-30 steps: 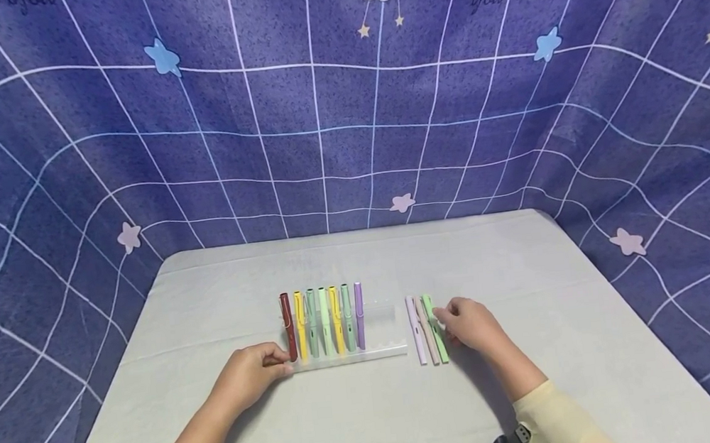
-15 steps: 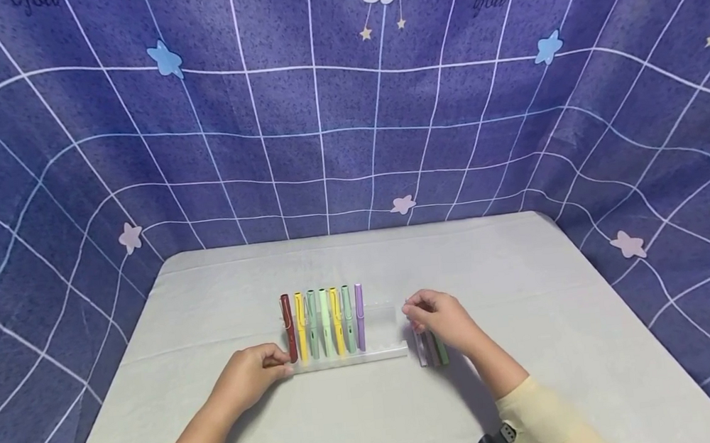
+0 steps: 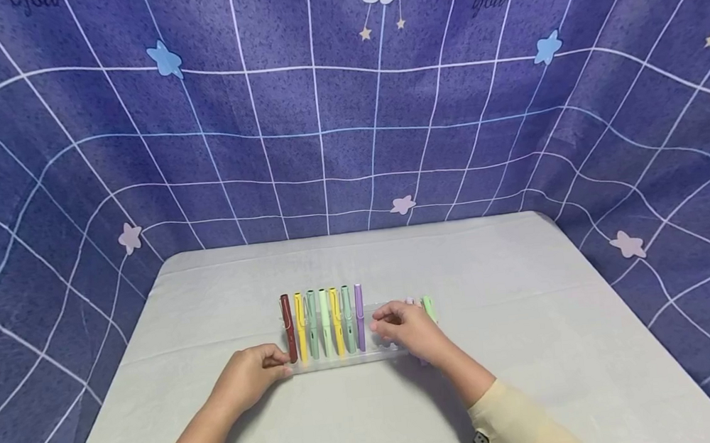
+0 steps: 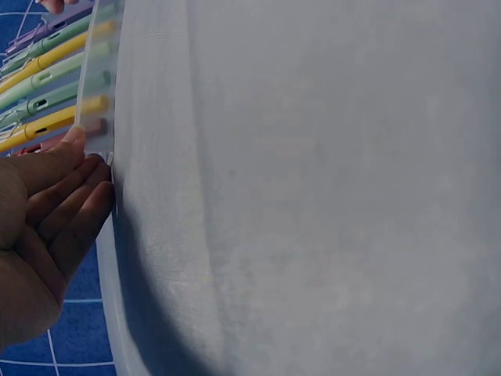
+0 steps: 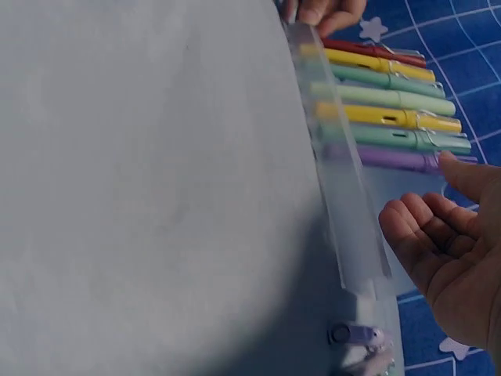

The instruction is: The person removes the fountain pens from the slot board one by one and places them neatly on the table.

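Observation:
A clear acrylic pen stand (image 3: 343,362) holds a row of upright-leaning pens: dark red (image 3: 289,328), yellow (image 3: 302,326), several greens, another yellow (image 3: 337,319) and, rightmost, purple (image 3: 361,317). My left hand (image 3: 250,374) pinches the stand's front left corner between thumb and fingers, as the left wrist view shows. Beside the purple pen is my right hand (image 3: 410,330), over the stand's right part. In the right wrist view its thumb (image 5: 462,174) overlaps the purple pen's cap end, while the other fingers curl loosely around nothing.
Partly hidden under the right hand, a light green pen (image 3: 429,307) and a lilac pen (image 5: 356,334) lie on the table right of the stand. A pale cloth (image 3: 324,431) covers the table. Blue gridded fabric (image 3: 348,151) hangs behind and at both sides.
My right hand has moved left from the loose pens, past the stand's right end, to beside the purple pen. The left hand keeps its grip on the corner.

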A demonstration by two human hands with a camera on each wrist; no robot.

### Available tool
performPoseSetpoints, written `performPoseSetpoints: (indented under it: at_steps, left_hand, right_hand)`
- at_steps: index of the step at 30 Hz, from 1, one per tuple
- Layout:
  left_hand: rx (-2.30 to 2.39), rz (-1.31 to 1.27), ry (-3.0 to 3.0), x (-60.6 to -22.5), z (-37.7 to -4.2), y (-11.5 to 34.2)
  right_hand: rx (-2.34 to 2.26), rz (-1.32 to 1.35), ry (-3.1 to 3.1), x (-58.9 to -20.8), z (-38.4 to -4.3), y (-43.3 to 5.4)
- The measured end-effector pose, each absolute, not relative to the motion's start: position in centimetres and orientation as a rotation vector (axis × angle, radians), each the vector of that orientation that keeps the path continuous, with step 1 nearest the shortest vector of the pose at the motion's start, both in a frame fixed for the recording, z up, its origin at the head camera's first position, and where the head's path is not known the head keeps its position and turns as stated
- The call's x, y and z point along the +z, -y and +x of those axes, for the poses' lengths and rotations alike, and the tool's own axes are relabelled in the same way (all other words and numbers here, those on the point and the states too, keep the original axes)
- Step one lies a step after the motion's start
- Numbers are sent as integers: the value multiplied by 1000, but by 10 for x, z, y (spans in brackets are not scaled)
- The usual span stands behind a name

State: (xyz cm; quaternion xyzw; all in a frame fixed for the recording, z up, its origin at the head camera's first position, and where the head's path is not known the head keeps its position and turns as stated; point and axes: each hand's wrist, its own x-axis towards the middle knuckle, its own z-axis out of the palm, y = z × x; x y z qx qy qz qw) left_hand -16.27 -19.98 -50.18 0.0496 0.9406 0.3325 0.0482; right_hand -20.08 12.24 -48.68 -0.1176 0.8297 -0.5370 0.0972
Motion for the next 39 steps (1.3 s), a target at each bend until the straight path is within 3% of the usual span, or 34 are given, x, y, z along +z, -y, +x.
performPoseSetpoints:
  at_steps: [21, 39]
  left_hand:
    - [1004, 181, -2887, -501, -163, 201]
    - [1012, 180, -2876, -500, -162, 200]
  right_hand:
    - [-1558, -285, -2547, -503, -201, -92]
    - [-1697, -268, -2544, -497, -202, -97]
